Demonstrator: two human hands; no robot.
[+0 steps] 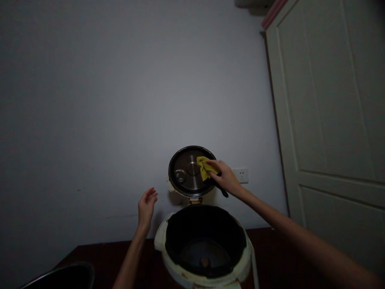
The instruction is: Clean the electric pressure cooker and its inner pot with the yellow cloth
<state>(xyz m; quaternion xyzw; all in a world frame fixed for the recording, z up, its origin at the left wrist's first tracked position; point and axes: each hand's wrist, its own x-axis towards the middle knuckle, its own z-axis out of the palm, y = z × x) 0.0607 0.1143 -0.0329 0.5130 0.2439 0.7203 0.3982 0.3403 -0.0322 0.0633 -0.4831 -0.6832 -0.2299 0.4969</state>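
Observation:
A yellow cloth is gripped in my right hand, pressed against the right side of the raised cooker lid. The lid's inner face is round and metallic, with a dark rim and a small valve at its lower left. Beneath it stands the white electric cooker, its dark inside exposed and a small knob at the bottom. To the left of the lid, my left hand hovers in the air with fingers loosely bent and apart, touching nothing.
A dark red tabletop carries the cooker, close against a pale wall. At the lower left is the rim of a dark pot. A wall socket sits behind my right hand, and a white door stands at the right.

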